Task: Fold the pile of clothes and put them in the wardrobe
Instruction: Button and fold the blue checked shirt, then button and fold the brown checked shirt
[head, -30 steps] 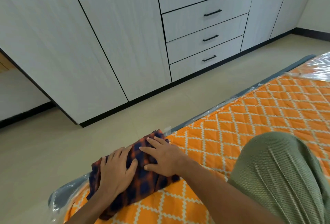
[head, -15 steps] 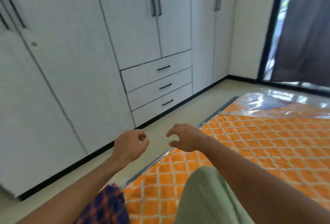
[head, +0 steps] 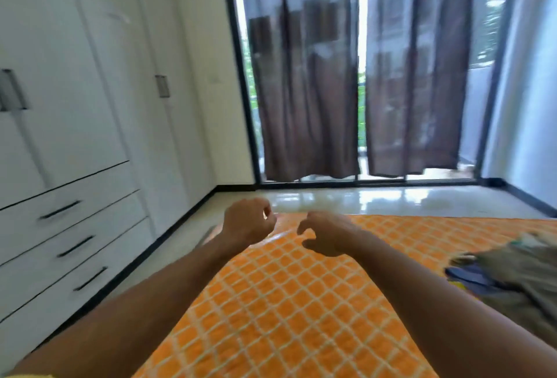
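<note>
Two bare forearms reach over an orange quilted mattress (head: 271, 302); the left hand (head: 248, 221) and right hand (head: 324, 234) hover side by side, both empty, fingers loosely curled. The pile of clothes (head: 512, 269) lies at the right, well apart from them, and the wardrobe (head: 75, 106) stands closed at left. Best to reach right, lift only the top garment by its edges, and spread it flat.

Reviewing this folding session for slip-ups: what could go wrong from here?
1. The pile of clothes lies at the right side of the mattress, partly out of view. The left hand and right hand, both empty, hover short of it, so a hurried reach may drag several garments together.
2. The wardrobe doors in view are shut; arriving with both hands full could undo a fold.
</note>
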